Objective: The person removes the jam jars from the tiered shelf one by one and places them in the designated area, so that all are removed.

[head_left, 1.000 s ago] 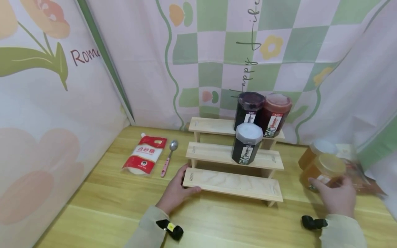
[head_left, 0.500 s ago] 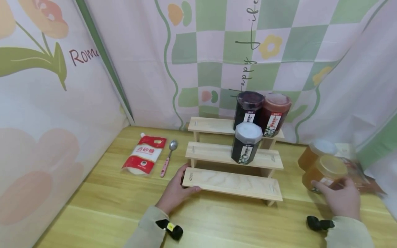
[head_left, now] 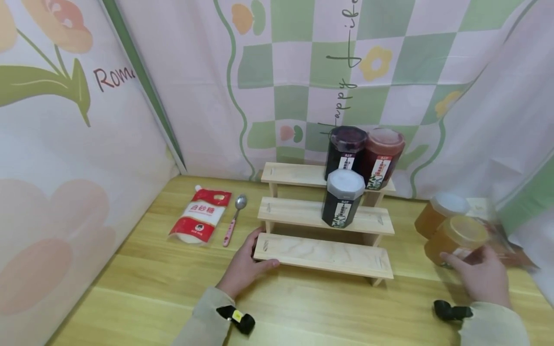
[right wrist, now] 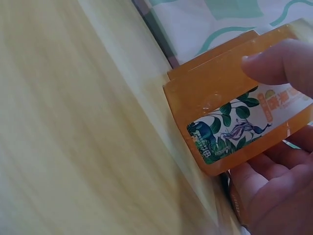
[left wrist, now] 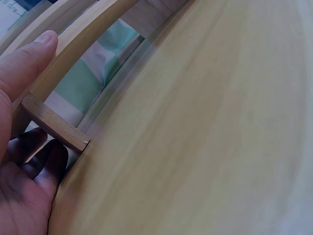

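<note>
We look down on a wood-grain table [head_left: 320,312], backed by a white curtain [head_left: 294,67] with green checks; a flower-printed panel [head_left: 65,192] closes the left side. Mid-table, we see the wooden stand [head_left: 324,254] with its long axis running left to right, steps descending toward the person. The left hand [head_left: 244,269] grips its lowest step's left end. To the stand's right, the right hand [head_left: 484,278] holds the amber jar [head_left: 446,245] between thumb and fingers: lid up, long axis near vertical, label toward the thumb. We cannot tell whether its base touches the table.
</note>
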